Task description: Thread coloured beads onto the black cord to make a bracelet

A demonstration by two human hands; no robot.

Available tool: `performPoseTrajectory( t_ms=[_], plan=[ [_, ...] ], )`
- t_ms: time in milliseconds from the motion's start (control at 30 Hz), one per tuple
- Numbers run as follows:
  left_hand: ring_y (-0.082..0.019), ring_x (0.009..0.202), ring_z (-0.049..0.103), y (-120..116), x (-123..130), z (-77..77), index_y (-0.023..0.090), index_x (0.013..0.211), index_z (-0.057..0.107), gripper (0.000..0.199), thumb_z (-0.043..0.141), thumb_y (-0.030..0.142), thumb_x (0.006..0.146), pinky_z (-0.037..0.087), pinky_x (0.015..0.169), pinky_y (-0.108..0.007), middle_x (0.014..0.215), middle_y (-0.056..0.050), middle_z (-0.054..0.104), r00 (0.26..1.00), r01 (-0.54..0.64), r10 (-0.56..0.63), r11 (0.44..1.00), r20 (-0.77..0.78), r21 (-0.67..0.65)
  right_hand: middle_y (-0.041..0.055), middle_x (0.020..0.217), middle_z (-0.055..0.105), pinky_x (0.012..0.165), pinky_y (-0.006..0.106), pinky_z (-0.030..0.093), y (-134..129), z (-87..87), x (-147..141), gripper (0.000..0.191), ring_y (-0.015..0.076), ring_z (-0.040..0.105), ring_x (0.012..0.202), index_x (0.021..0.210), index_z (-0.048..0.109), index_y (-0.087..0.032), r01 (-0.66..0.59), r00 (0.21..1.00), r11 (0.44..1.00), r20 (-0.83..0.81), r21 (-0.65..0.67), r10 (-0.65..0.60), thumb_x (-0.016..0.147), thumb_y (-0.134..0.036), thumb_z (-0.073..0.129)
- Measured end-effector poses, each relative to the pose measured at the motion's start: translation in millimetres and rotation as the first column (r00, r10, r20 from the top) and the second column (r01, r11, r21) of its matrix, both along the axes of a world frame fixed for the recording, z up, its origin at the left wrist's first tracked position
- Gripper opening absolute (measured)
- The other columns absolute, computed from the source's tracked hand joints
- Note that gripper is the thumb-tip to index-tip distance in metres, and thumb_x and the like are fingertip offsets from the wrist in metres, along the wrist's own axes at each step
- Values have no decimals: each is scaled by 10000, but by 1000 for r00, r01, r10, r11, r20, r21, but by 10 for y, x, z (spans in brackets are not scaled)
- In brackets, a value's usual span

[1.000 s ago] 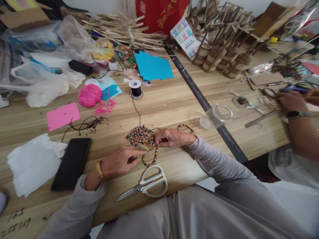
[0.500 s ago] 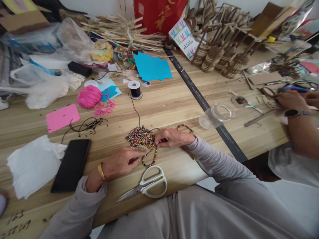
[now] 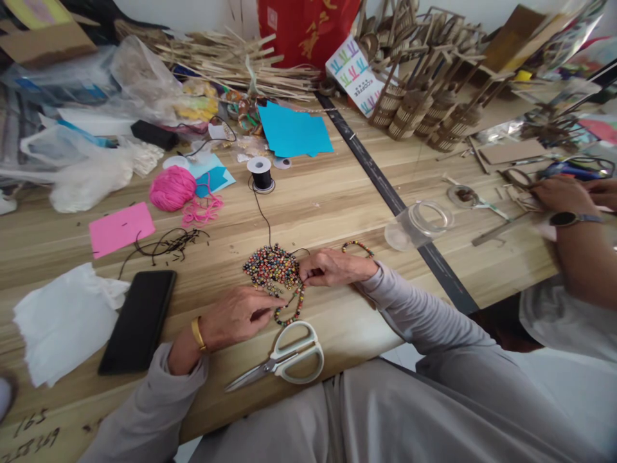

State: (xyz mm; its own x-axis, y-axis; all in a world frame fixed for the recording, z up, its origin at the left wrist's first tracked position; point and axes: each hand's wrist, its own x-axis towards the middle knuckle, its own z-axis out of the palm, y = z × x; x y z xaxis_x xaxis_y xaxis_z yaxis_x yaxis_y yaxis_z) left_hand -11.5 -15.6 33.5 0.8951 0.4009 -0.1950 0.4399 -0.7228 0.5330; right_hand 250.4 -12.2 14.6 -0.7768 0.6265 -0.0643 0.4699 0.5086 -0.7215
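On the wooden table lies a heap of small multicoloured beads (image 3: 272, 265). At its right edge my right hand (image 3: 328, 267) is closed in a pinch at the top of a string of beads (image 3: 289, 319), which curves down toward the table's front. My left hand (image 3: 238, 314), with a gold bracelet at the wrist, reaches in from the left. Its forefinger points to the thin dark cord at the string's other end; what the fingertips hold is too small to make out. Scissors (image 3: 296, 352) with white handles lie just below, open a little.
A spool of black cord (image 3: 260, 172) stands behind the beads. Left are pink yarn (image 3: 172, 188), a black phone (image 3: 138, 321) and white tissue (image 3: 67, 321). A clear plastic cup (image 3: 419, 225) lies right. Another person's hand (image 3: 562, 193) works at the far right.
My left hand has shifted slightly right, its fingertip now closer to the string of beads. My right hand stays where it was.
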Motion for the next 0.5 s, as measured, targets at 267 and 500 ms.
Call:
performPoseTrajectory(
  t_ms=[267, 500],
  plan=[
    [-165, 741, 640, -10, -2, -27, 201, 1128, 681, 342, 479, 148, 858, 454, 703, -262, 902, -64, 730, 999, 1, -2, 1000, 41, 22, 6, 734, 614, 612, 197, 371, -1, 16, -13, 64, 83, 526, 644, 851, 634, -102, 2, 1000, 1000, -19, 11, -2, 857, -109, 570],
    [-182, 784, 656, -16, -4, -44, 207, 1122, 683, 344, 491, 129, 847, 452, 719, -276, 922, -63, 733, 999, 15, -16, 999, 42, 34, 7, 734, 611, 607, 201, 370, -4, 29, -15, 79, 83, 516, 634, 853, 635, -105, -3, 1000, 1000, -4, 3, 3, 859, -102, 557]
  ],
)
